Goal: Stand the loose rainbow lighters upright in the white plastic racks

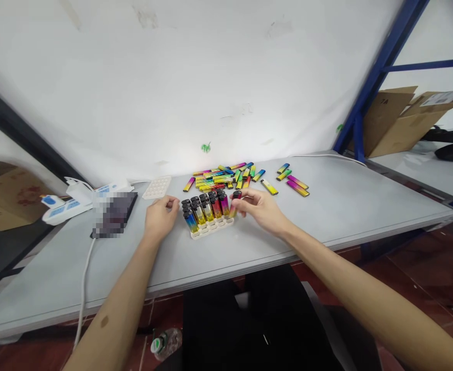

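A white tray with holes [214, 225] stands on the table, holding several upright lighters [208, 211] with black tops and shiny bodies in blue, yellow, red and purple. My right hand [259, 208] pinches one lighter [234, 206] at the tray's right end; its lower end is at the edge of the tray. Just left of the tray, my left hand [161, 217] rests on the table with its fingers curled in, and nothing shows in it. Behind the tray lies a loose pile of colourful lighters [221, 179].
More lighters [298, 186] lie to the right of the pile. A second white tray [157, 187] lies at the back left. Further left are a phone-like dark device [120, 214], partly blurred, and a power strip [74, 206] with a white cable. A wall closes the back.
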A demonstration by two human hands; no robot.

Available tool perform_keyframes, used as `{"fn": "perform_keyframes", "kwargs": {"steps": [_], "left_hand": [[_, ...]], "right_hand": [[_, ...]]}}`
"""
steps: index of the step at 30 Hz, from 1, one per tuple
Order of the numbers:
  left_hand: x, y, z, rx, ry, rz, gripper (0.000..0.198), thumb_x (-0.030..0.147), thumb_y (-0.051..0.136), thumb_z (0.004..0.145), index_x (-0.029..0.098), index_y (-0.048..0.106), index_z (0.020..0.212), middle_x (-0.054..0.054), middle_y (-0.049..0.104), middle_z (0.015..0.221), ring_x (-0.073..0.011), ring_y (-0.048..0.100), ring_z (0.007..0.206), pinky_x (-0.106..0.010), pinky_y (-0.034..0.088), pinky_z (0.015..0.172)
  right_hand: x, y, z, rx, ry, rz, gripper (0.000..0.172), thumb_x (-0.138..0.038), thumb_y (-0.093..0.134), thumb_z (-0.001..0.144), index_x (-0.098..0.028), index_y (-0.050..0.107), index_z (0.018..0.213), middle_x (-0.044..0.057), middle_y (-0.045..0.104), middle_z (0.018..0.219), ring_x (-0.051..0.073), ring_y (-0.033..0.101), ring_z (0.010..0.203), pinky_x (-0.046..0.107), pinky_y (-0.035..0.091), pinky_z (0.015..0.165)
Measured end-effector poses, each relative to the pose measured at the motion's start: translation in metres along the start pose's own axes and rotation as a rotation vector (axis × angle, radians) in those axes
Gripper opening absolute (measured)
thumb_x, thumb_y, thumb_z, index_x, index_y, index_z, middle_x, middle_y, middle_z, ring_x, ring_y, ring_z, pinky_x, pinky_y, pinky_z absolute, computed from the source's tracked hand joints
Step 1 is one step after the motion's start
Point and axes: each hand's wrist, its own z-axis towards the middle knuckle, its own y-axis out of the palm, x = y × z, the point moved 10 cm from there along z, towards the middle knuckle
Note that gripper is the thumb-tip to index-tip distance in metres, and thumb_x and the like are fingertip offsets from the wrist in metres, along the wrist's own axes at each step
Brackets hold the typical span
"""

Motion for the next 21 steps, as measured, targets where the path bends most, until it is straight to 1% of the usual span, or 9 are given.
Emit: {"fn": "perform_keyframes", "kwargs": {"steps": [1, 3, 6, 9, 12, 15, 18, 19, 21], "left_hand": [[0.000, 0.000, 0.000, 0.000, 0.001, 0.000, 0.030, 0.038, 0.049, 0.086, 0.021, 0.072, 0.095, -0.006, 0.076, 0.092, -0.0236, 0.069, 0.088, -0.035, 0.051, 0.092], [-0.001, 0.000, 0.000, 0.006, -0.003, -0.001, 0.030, 0.038, 0.049, 0.087, 0.021, 0.073, 0.094, -0.006, 0.076, 0.092, -0.0237, 0.069, 0.088, -0.035, 0.051, 0.092], [-0.003, 0.001, -0.001, 0.005, -0.006, -0.015, 0.030, 0.038, 0.050, 0.087, 0.022, 0.073, 0.095, -0.006, 0.076, 0.091, -0.0236, 0.069, 0.086, -0.035, 0.051, 0.091], [-0.002, 0.001, -0.002, 0.010, 0.010, -0.021, 0.030, 0.038, 0.049, 0.087, 0.022, 0.073, 0.095, -0.006, 0.076, 0.092, -0.0235, 0.069, 0.086, -0.035, 0.051, 0.090], [-0.002, 0.000, -0.002, 0.021, 0.011, -0.031, 0.029, 0.037, 0.050, 0.087, 0.022, 0.073, 0.095, -0.006, 0.076, 0.094, -0.0233, 0.069, 0.087, -0.035, 0.052, 0.090], [-0.003, 0.000, -0.002, 0.024, 0.004, -0.037, 0.027, 0.037, 0.051, 0.087, 0.022, 0.073, 0.094, -0.006, 0.075, 0.093, -0.0233, 0.069, 0.087, -0.035, 0.052, 0.091], [-0.002, 0.000, -0.003, 0.020, -0.004, -0.041, 0.027, 0.037, 0.051, 0.087, 0.022, 0.072, 0.094, -0.006, 0.075, 0.091, -0.0237, 0.069, 0.087, -0.036, 0.051, 0.091], [-0.002, 0.000, -0.003, 0.016, -0.004, -0.046, 0.027, 0.036, 0.051, 0.087, 0.022, 0.072, 0.094, -0.006, 0.075, 0.091, -0.0237, 0.069, 0.087, -0.036, 0.051, 0.091], [-0.001, 0.000, -0.003, 0.016, 0.002, -0.053, 0.027, 0.036, 0.050, 0.087, 0.022, 0.072, 0.094, -0.006, 0.075, 0.093, -0.0234, 0.069, 0.087, -0.035, 0.051, 0.091]], "right_hand": [[-0.003, 0.012, 0.000, -0.036, 0.006, -0.005, 0.023, -0.040, 0.072, 0.086, -0.019, 0.068, 0.095, 0.002, 0.071, 0.080, 0.015, 0.062, 0.067, 0.030, 0.049, 0.067], [-0.011, 0.032, 0.002, -0.064, -0.046, -0.104, 0.019, -0.032, 0.072, 0.087, -0.020, 0.069, 0.101, 0.002, 0.073, 0.085, 0.017, 0.066, 0.073, 0.031, 0.051, 0.071], [-0.022, 0.060, 0.007, -0.098, -0.196, -0.396, 0.015, -0.023, 0.073, 0.087, -0.022, 0.071, 0.102, 0.004, 0.073, 0.099, 0.018, 0.066, 0.085, 0.031, 0.050, 0.079], [-0.020, 0.085, 0.011, -0.181, -0.257, -0.640, 0.016, -0.020, 0.070, 0.090, -0.018, 0.070, 0.106, 0.008, 0.071, 0.106, 0.020, 0.065, 0.093, 0.031, 0.048, 0.082], [-0.017, 0.094, 0.014, -0.210, -0.261, -0.821, 0.023, -0.022, 0.066, 0.093, -0.019, 0.065, 0.115, 0.010, 0.070, 0.108, 0.021, 0.065, 0.091, 0.031, 0.046, 0.076], [-0.016, 0.097, 0.015, -0.198, -0.273, -0.985, 0.027, -0.025, 0.064, 0.094, -0.023, 0.059, 0.120, 0.006, 0.068, 0.103, 0.019, 0.064, 0.079, 0.027, 0.038, 0.060], [-0.019, 0.102, 0.010, -0.171, -0.341, -1.132, 0.019, -0.030, 0.058, 0.098, -0.025, 0.061, 0.116, 0.006, 0.064, 0.103, 0.017, 0.060, 0.071, 0.027, 0.029, 0.051], [-0.020, 0.103, 0.008, -0.150, -0.364, -1.162, 0.019, -0.033, 0.056, 0.099, -0.025, 0.062, 0.115, 0.007, 0.062, 0.105, 0.017, 0.060, 0.071, 0.027, 0.027, 0.050], [-0.023, 0.103, 0.003, -0.103, -0.391, -1.182, 0.024, -0.038, 0.051, 0.101, -0.026, 0.064, 0.118, 0.008, 0.060, 0.108, 0.017, 0.060, 0.073, 0.028, 0.026, 0.049]]}}
